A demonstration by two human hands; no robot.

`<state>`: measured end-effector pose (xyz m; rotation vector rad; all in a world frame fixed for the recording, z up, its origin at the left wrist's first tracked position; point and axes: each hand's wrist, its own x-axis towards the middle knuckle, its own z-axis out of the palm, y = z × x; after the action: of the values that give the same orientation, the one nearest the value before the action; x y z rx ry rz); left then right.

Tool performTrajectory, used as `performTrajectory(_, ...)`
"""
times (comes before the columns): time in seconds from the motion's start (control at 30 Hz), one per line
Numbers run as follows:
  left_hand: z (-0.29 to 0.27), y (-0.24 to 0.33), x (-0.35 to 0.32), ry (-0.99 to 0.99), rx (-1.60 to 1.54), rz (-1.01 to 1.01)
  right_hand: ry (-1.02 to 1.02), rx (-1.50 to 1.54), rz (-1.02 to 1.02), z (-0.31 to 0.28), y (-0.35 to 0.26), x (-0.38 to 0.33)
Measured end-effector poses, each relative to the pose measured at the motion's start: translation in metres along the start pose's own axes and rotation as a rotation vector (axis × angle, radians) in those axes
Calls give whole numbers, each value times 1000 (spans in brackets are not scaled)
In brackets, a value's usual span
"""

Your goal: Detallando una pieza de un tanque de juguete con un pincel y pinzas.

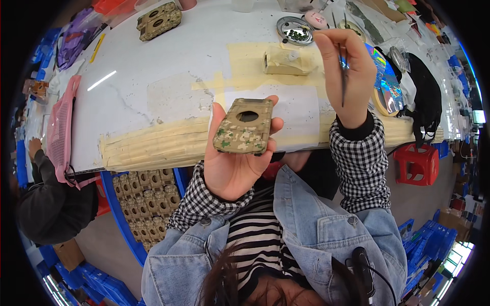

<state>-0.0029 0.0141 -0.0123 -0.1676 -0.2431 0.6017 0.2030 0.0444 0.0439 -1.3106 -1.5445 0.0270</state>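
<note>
My left hand (230, 176) is closed round a camouflage-patterned plastic case (240, 133) with an oval hole in its face, held over the table's near edge. My right hand (354, 76), raised to the right of it, pinches dark tweezers (343, 84) whose slim prongs point toward the far side. Just left of its fingertips stands a round metal dish (280, 25) holding several small dark green pieces (297, 35). Whether the tweezers' tips grip anything is too small to tell.
A tape-covered block (288, 61) lies between the dish and my left hand. Another camouflage case (159, 21) rests at the far left. A blue crate (124, 224) full of such cases stands below the table. A pink mesh bag (62, 127) hangs at the left edge, near another person's sleeve (48, 178).
</note>
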Motion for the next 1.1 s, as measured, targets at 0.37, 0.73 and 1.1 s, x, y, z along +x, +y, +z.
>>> performTrajectory(0.37, 7, 15, -8, -5, 165, 172, -84, -75, -76, -11, 12, -18)
performTrajectory(0.73, 6, 13, 1, 21, 176, 157, -211, 506, 518, -27, 2, -75)
performTrajectory(1.1, 4, 15, 5, 28, 187, 160, -251, 382, 608, -24, 3, -73)
